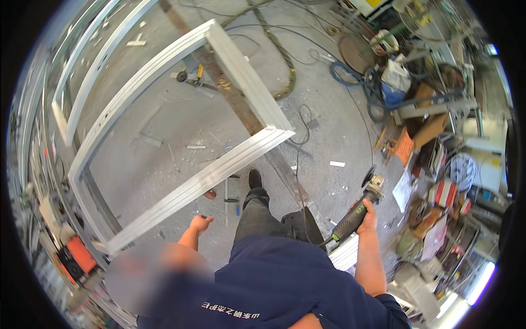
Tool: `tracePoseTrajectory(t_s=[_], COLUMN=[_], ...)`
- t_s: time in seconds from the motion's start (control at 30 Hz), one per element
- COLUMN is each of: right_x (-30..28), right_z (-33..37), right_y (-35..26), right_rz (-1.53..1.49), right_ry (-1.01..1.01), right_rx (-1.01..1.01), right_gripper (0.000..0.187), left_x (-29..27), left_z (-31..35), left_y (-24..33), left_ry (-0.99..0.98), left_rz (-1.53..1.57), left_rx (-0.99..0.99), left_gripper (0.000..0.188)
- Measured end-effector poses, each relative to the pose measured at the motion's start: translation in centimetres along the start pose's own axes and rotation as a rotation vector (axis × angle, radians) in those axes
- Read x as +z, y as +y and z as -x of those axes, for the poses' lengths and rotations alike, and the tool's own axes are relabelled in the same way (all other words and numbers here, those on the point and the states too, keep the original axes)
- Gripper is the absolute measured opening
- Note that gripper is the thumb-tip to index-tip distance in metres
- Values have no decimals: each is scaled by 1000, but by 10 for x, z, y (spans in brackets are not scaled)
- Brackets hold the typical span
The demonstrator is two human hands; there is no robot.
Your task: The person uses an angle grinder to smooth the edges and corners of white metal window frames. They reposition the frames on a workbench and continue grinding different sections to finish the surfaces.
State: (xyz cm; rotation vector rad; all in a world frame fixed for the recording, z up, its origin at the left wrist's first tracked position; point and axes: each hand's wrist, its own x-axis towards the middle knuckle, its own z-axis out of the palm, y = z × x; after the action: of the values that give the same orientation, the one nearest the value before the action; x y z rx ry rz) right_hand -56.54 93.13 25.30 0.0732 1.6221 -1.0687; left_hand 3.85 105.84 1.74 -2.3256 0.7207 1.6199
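Observation:
My right hand (369, 220) is wrapped round the body of a black and green angle grinder (353, 218). Its metal head and disc point up and away from me, and its cord trails from the rear end. My left hand (201, 221) is beside the near rail of a large silver metal frame (200, 185), its fingers partly stretched out with nothing visible in them. A small skin-coloured shape shows just past that rail; I cannot make out what it is. Near it lies a clamp with a blue handle (238, 209), partly hidden by the rail.
Another tool with a yellow handle (200, 71) lies on the floor inside the frame. More metal frames (82, 93) stand at the left. Cables and a thick hose (285, 60) run across the floor. An orange stool (402, 147) and piled clutter line the right side.

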Motion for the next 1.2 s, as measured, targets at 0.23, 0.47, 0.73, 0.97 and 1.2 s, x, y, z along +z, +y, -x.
tracePoseTrajectory(t_s=[0.23, 0.47, 0.73, 0.97, 1.2], right_x=[-86, -93, -73, -21, 4], right_z=[30, 18, -13, -43, -62], right_y=[42, 105, 138, 136, 155], right_rz=[-159, -498, -554, -559, -658], right_ry=[114, 96, 94, 148, 201], right_rx=[-56, -80, -15, -47, 49], right_gripper=[32, 30, 25, 25, 32], left_x=[-48, 4, 67, 39, -26], left_z=[17, 128, 166, 48, -11], left_y=[152, 273, 310, 348, 357], left_ry=[180, -64, -284, -82, -45], left_rz=[-155, -357, -753, -964, -1052], left_rx=[360, 680, 908, 639, 498], left_gripper=[55, 55, 52, 63, 68])
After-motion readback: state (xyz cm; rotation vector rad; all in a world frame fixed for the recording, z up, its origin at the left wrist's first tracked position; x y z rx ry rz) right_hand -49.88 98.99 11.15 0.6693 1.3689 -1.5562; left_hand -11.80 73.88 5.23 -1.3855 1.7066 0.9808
